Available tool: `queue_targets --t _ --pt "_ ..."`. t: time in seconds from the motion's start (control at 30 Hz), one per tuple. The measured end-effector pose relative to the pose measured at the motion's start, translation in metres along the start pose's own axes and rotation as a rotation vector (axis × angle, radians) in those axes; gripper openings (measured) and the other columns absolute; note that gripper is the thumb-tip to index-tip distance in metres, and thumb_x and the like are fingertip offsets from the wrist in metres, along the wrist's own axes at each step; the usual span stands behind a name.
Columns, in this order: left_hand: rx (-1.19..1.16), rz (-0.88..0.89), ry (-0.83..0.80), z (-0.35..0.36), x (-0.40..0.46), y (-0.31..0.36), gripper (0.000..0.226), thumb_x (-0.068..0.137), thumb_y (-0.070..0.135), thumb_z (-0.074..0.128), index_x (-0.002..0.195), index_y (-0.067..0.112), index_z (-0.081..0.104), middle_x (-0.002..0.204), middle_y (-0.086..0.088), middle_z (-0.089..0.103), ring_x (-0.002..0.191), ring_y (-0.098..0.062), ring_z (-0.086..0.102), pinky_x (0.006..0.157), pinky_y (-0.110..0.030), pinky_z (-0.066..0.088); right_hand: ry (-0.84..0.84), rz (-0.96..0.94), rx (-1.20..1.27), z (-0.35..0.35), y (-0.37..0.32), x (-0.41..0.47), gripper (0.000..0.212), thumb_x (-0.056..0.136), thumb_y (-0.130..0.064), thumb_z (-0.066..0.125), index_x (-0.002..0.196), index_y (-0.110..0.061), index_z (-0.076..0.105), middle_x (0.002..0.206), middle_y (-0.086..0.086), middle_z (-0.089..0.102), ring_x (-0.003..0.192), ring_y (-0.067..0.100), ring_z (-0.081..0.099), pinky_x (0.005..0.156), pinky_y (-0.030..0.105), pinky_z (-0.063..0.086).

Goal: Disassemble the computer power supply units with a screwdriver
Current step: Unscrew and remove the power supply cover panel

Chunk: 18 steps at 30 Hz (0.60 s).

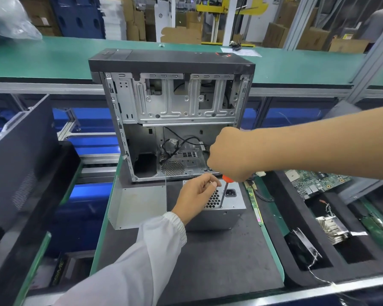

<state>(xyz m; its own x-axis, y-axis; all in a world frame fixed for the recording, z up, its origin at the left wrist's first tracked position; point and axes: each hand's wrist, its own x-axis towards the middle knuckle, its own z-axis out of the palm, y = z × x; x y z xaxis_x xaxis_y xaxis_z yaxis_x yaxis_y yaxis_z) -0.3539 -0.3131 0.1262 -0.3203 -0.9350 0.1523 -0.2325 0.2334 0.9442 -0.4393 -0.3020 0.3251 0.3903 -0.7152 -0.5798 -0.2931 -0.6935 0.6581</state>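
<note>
A grey metal power supply unit stands on the dark mat, its honeycomb vent and black socket facing up. My right hand grips the orange handle of a screwdriver; the shaft points down, its tip at the unit's near top edge beside the vent. My left hand hovers over the vent next to the shaft, thumb and fingertips pinched together as if holding something small, which I cannot make out.
An open, emptied computer case stands upright just behind the unit. A loose grey metal cover lies left of it. Foam trays at right hold circuit boards, a heatsink and a fan. A dark side panel leans at left.
</note>
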Motion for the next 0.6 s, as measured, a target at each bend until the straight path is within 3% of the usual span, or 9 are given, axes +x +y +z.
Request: queue_targets --t 0.07,0.13,0.27,0.33,0.43,0.47,0.5,0.57,0.6 --pt "-0.007 0.010 -0.006 -0.001 0.000 0.002 0.025 0.094 0.019 0.054 0.081 0.036 0.066 0.063 -0.007 0.038 0.060 -0.014 0.034 0.062 -0.031 0.031 0.156 -0.028 -0.141 0.009 -0.003 -0.007 0.027 0.085 -0.011 0.052 0.064 -0.016 0.036 0.060 0.000 0.034 0.057 0.021 0.040 0.050 0.023 0.027" --pt "-0.010 0.015 -0.024 -0.003 0.001 0.005 0.038 0.088 0.011 0.055 0.073 0.044 0.066 0.061 -0.004 0.032 0.058 -0.015 0.030 0.060 -0.031 0.027 0.256 -0.060 -0.171 0.023 -0.006 -0.016 0.030 0.082 -0.003 0.048 0.060 -0.015 0.032 0.060 0.002 0.038 0.060 0.023 0.041 0.050 0.026 0.026" --pt "-0.050 0.072 -0.182 -0.008 0.000 0.009 0.025 0.080 0.013 0.060 0.089 0.029 0.077 0.070 -0.010 0.050 0.061 -0.019 0.034 0.062 -0.029 0.034 0.397 -0.067 -0.353 0.048 0.000 -0.030 0.014 0.079 -0.002 0.052 0.072 -0.014 0.056 0.068 0.003 0.051 0.063 0.023 0.045 0.054 0.033 0.035" --pt "-0.048 0.120 -0.241 -0.010 -0.002 0.009 0.016 0.084 0.014 0.071 0.096 0.022 0.078 0.070 -0.001 0.048 0.061 -0.015 0.034 0.061 -0.017 0.035 0.449 -0.072 -0.362 0.055 0.002 -0.033 0.012 0.081 -0.005 0.054 0.075 -0.013 0.060 0.069 0.002 0.052 0.063 0.022 0.047 0.054 0.032 0.037" --pt "-0.009 0.153 -0.257 -0.009 -0.002 0.009 0.009 0.087 0.018 0.073 0.094 0.016 0.079 0.066 0.000 0.049 0.060 -0.010 0.037 0.059 -0.023 0.032 0.455 -0.117 -0.341 0.057 0.002 -0.032 0.012 0.086 -0.008 0.054 0.077 -0.014 0.059 0.070 0.001 0.052 0.063 0.021 0.047 0.052 0.032 0.034" --pt "-0.005 0.154 -0.256 -0.008 -0.002 0.009 0.010 0.088 0.018 0.072 0.092 0.013 0.079 0.066 -0.002 0.052 0.060 -0.010 0.039 0.060 -0.024 0.033 0.431 -0.105 -0.324 0.054 0.003 -0.031 0.010 0.088 -0.016 0.058 0.077 -0.015 0.057 0.070 0.000 0.052 0.062 0.022 0.048 0.051 0.031 0.031" --pt "-0.003 0.154 -0.251 -0.007 -0.002 0.009 0.011 0.088 0.018 0.072 0.090 0.011 0.079 0.066 -0.004 0.053 0.061 -0.010 0.041 0.061 -0.023 0.035 0.421 -0.059 -0.254 0.051 0.007 -0.030 0.023 0.090 -0.035 0.059 0.078 -0.015 0.055 0.069 -0.001 0.051 0.061 0.022 0.048 0.049 0.030 0.028" --pt "-0.003 0.156 -0.233 -0.007 -0.003 0.008 0.010 0.087 0.017 0.072 0.089 0.010 0.079 0.065 -0.003 0.057 0.062 -0.011 0.044 0.063 -0.022 0.037 0.415 0.127 0.007 0.042 0.017 -0.030 0.065 0.082 -0.077 0.032 0.069 -0.014 0.044 0.062 -0.001 0.041 0.052 0.021 0.044 0.045 0.027 0.026" --pt "-0.001 0.162 -0.221 -0.007 -0.003 0.008 0.009 0.087 0.016 0.072 0.088 0.010 0.079 0.064 0.001 0.057 0.062 -0.010 0.044 0.063 -0.020 0.037 0.408 0.232 0.172 0.037 0.021 -0.030 0.073 0.075 -0.083 0.018 0.063 -0.014 0.040 0.059 0.000 0.037 0.048 0.019 0.039 0.044 0.026 0.026"
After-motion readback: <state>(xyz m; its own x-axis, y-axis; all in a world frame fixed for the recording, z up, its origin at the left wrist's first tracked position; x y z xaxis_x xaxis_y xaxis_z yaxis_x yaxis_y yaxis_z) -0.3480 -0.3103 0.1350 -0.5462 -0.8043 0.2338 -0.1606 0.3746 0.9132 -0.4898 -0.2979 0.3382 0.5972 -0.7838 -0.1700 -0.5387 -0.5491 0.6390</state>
